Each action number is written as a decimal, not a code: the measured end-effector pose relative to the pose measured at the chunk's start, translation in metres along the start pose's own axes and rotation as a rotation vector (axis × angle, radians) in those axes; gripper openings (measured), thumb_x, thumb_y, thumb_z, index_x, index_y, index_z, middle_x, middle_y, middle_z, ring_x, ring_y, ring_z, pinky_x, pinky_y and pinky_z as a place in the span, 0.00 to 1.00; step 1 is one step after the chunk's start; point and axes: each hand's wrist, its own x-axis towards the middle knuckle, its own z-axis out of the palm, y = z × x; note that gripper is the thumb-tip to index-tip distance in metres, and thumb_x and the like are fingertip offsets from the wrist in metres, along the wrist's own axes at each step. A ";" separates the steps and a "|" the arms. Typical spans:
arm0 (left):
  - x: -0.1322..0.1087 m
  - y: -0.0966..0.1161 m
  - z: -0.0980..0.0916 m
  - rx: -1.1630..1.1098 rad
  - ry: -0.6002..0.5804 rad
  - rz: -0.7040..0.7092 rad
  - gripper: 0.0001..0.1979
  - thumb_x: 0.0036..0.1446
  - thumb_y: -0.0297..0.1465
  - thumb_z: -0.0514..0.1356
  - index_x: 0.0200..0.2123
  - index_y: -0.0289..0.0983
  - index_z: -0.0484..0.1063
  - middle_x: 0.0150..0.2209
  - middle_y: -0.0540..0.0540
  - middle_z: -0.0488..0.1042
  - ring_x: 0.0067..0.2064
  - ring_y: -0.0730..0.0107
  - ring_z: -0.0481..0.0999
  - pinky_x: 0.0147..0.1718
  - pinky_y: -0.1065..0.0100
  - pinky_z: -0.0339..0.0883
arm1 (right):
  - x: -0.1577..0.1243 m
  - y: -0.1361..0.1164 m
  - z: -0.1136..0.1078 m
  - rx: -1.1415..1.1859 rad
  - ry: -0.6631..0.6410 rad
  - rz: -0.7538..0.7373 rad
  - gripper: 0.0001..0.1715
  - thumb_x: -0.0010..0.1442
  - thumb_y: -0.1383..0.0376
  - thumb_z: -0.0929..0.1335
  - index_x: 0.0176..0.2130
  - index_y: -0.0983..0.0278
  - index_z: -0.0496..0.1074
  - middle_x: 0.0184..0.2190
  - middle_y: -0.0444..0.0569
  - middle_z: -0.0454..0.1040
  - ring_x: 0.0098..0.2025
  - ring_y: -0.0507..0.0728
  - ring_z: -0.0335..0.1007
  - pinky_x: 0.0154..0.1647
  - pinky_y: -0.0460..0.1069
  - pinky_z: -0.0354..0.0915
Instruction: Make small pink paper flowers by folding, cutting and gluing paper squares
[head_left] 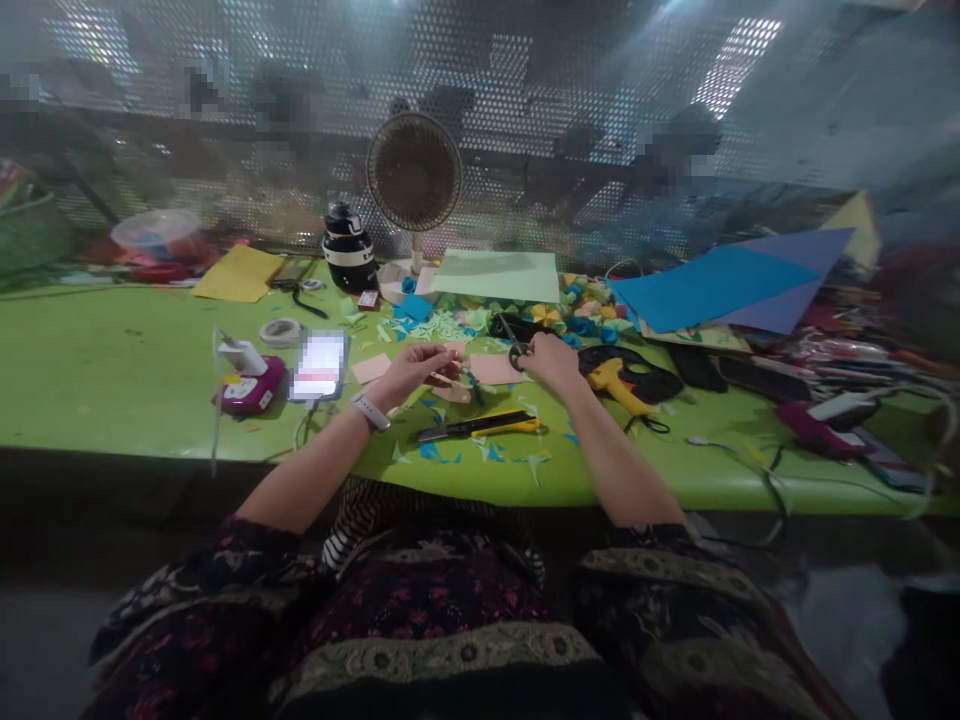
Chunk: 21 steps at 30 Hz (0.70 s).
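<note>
My left hand (424, 368), with a pale band on the wrist, is closed on a small piece of pink paper (452, 394) over the table's middle. To its right my right hand (551, 362) is wrapped round the dark handles of scissors (514, 335), whose blades point up and to the left. Between the hands lies a pink paper square (495, 369), and another pink piece (371, 368) is left of my left hand. A yellow and black cutter (484, 425) rests nearer the front edge among blue and green scraps.
A yellow glue gun (621, 386) sits right of my right hand. A lit phone (319, 366) and purple power socket (251, 388) are at left. Behind stand a fan (415, 172), a black bottle (350, 250) and paper flowers (581, 312); blue sheets (720, 287) lie at right.
</note>
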 end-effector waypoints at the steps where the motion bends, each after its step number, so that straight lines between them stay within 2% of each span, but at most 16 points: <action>1: 0.000 0.000 0.000 0.002 -0.004 0.000 0.25 0.46 0.49 0.73 0.32 0.33 0.75 0.33 0.42 0.81 0.33 0.67 0.81 0.33 0.67 0.77 | 0.001 0.000 0.001 -0.005 -0.005 0.007 0.22 0.58 0.57 0.69 0.48 0.68 0.74 0.48 0.62 0.77 0.48 0.65 0.75 0.40 0.51 0.65; 6: 0.001 -0.001 0.001 0.012 -0.045 0.014 0.22 0.53 0.48 0.69 0.35 0.34 0.72 0.34 0.43 0.81 0.34 0.69 0.81 0.34 0.68 0.76 | 0.004 0.001 0.004 -0.014 -0.068 -0.009 0.15 0.57 0.59 0.69 0.41 0.65 0.77 0.45 0.58 0.79 0.47 0.64 0.76 0.39 0.50 0.66; 11: 0.003 -0.003 0.001 0.017 -0.048 0.033 0.21 0.58 0.48 0.66 0.35 0.34 0.69 0.34 0.44 0.81 0.33 0.69 0.82 0.34 0.68 0.77 | 0.004 0.006 -0.002 0.071 -0.025 0.022 0.15 0.55 0.59 0.70 0.40 0.66 0.78 0.43 0.59 0.81 0.46 0.65 0.77 0.39 0.50 0.65; 14: 0.002 -0.002 0.002 0.014 -0.036 0.045 0.20 0.59 0.47 0.64 0.36 0.35 0.68 0.34 0.44 0.81 0.34 0.69 0.82 0.35 0.66 0.77 | 0.002 0.009 -0.009 0.168 0.048 0.028 0.14 0.53 0.60 0.72 0.37 0.66 0.78 0.41 0.58 0.81 0.45 0.64 0.77 0.40 0.51 0.66; 17: 0.001 -0.001 0.004 0.016 -0.023 0.073 0.20 0.61 0.48 0.63 0.36 0.35 0.67 0.34 0.44 0.81 0.33 0.69 0.82 0.35 0.66 0.77 | -0.001 0.005 -0.016 0.456 0.079 -0.006 0.10 0.52 0.61 0.73 0.34 0.65 0.75 0.34 0.53 0.80 0.36 0.59 0.77 0.37 0.50 0.67; 19: 0.001 0.000 0.005 0.022 -0.001 0.099 0.20 0.62 0.48 0.62 0.36 0.35 0.66 0.34 0.44 0.82 0.34 0.69 0.82 0.35 0.66 0.76 | -0.007 -0.003 -0.019 0.749 -0.009 -0.063 0.12 0.52 0.59 0.74 0.32 0.64 0.73 0.29 0.49 0.78 0.28 0.54 0.73 0.31 0.48 0.67; 21: 0.001 0.001 0.005 0.030 0.035 0.121 0.19 0.63 0.48 0.61 0.37 0.36 0.66 0.33 0.45 0.82 0.33 0.69 0.82 0.35 0.67 0.76 | -0.016 -0.014 -0.019 0.979 -0.145 -0.122 0.20 0.48 0.53 0.77 0.31 0.64 0.71 0.26 0.47 0.76 0.24 0.51 0.68 0.26 0.47 0.64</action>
